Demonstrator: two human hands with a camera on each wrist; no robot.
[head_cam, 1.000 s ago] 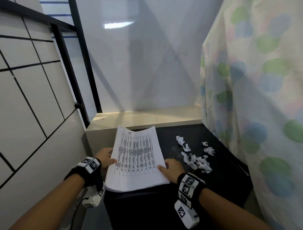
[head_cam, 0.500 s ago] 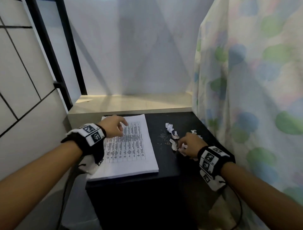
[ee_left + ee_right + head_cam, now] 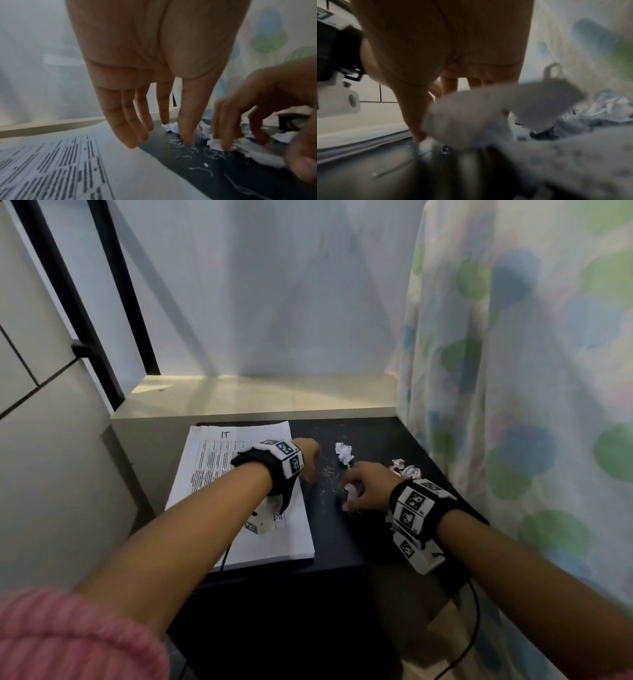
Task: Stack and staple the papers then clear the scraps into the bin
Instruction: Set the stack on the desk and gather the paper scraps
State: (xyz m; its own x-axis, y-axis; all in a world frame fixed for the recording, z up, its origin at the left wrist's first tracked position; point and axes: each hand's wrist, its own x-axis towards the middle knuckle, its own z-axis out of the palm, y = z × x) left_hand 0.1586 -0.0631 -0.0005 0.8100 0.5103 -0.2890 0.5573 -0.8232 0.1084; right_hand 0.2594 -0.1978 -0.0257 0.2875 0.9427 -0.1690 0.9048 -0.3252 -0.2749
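A stack of printed papers (image 3: 239, 501) lies flat on the left of the black table (image 3: 373, 433). My left hand (image 3: 311, 474) reaches past the stack's right edge with straight fingers hanging down. In the left wrist view its thumb (image 3: 187, 135) touches fine paper shreds (image 3: 192, 147) on the table. My right hand (image 3: 356, 491) is just right of it, fingers curled over white crumpled scraps (image 3: 351, 493), fingertips pressing one (image 3: 216, 144). More scraps (image 3: 344, 453) (image 3: 407, 469) lie behind it. The right wrist view is blurred, with scraps (image 3: 471, 115) under the palm.
A pale ledge (image 3: 260, 398) runs behind the table. A spotted curtain (image 3: 513, 371) hangs close on the right, and a tiled wall (image 3: 51, 440) with a black rail stands on the left. A small dark object (image 3: 291, 121) sits at the table's far right.
My left hand has left the top of the paper stack and moved right onto the table by the shreds. My right hand has dragged scraps leftward, toward the left hand.
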